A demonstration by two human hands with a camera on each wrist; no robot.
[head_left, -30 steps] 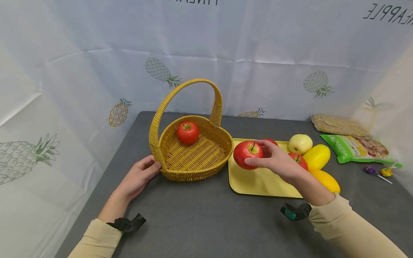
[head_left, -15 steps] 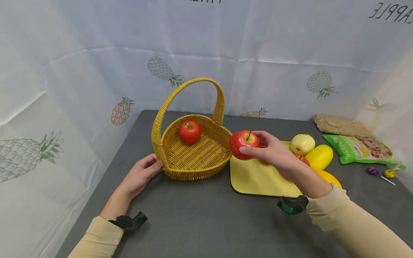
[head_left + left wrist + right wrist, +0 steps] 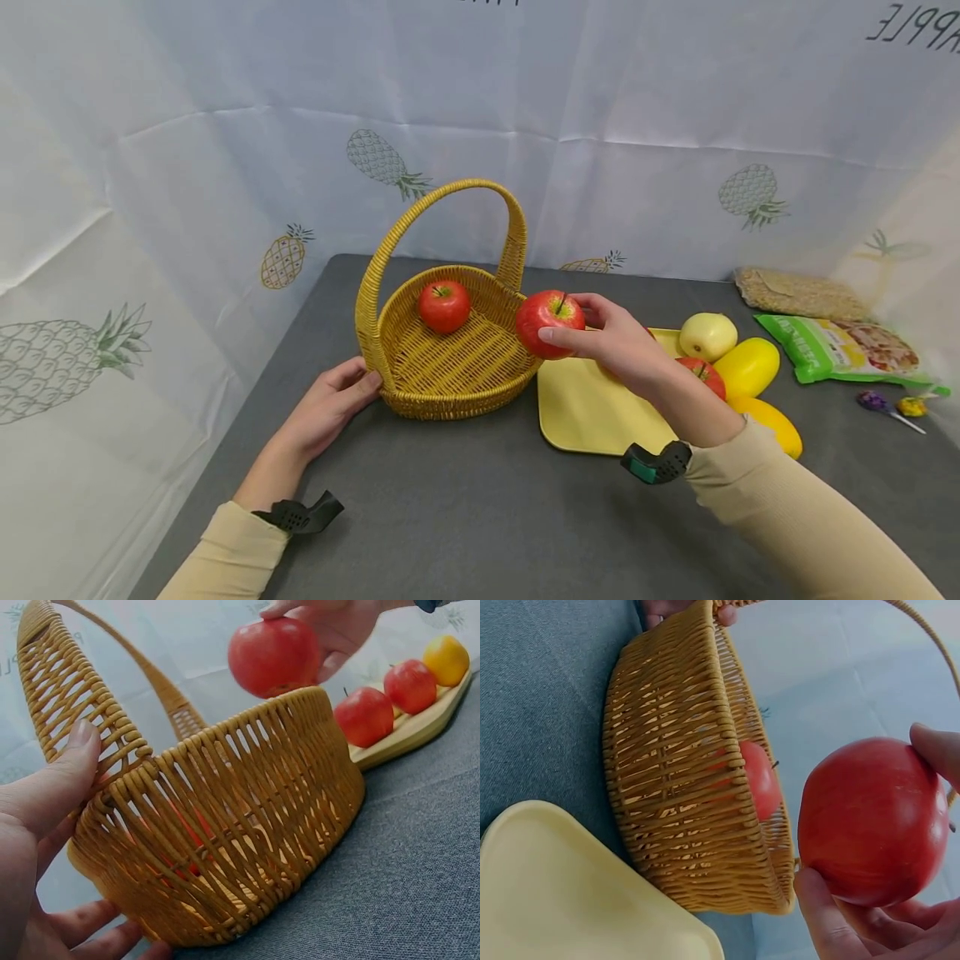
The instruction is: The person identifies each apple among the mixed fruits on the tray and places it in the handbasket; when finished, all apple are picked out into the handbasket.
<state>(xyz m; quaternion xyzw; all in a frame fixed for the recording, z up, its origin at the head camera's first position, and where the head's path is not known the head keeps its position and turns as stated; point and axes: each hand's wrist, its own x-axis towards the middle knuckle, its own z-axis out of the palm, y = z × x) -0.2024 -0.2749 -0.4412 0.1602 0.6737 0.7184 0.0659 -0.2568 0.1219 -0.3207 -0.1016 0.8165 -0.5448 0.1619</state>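
My right hand [image 3: 626,337] grips a red apple [image 3: 550,323] by its sides, up at the basket's right rim. In the right wrist view, thumb and fingers curl round this apple [image 3: 874,821]. At the left end of the yellow wicker basket [image 3: 450,407], my left hand [image 3: 330,408] holds on where the handle joins the rim. The left wrist view has its thumb on the handle base and its fingertips low against the woven wall. Another red apple [image 3: 444,307] lies inside the basket, towards the back.
Right of the basket, a yellow tray [image 3: 592,417] bears red apples [image 3: 703,375], a pale round fruit [image 3: 708,336] and yellow oval fruits [image 3: 750,367]. Farther right lie a green food packet [image 3: 847,348], a grain bag [image 3: 798,293] and lollipops [image 3: 888,407]. A white curtain [image 3: 637,92] hangs behind.
My right hand has raised the apple off the tray area and carried it left to the basket's rim. The left hand keeps its hold on the basket.
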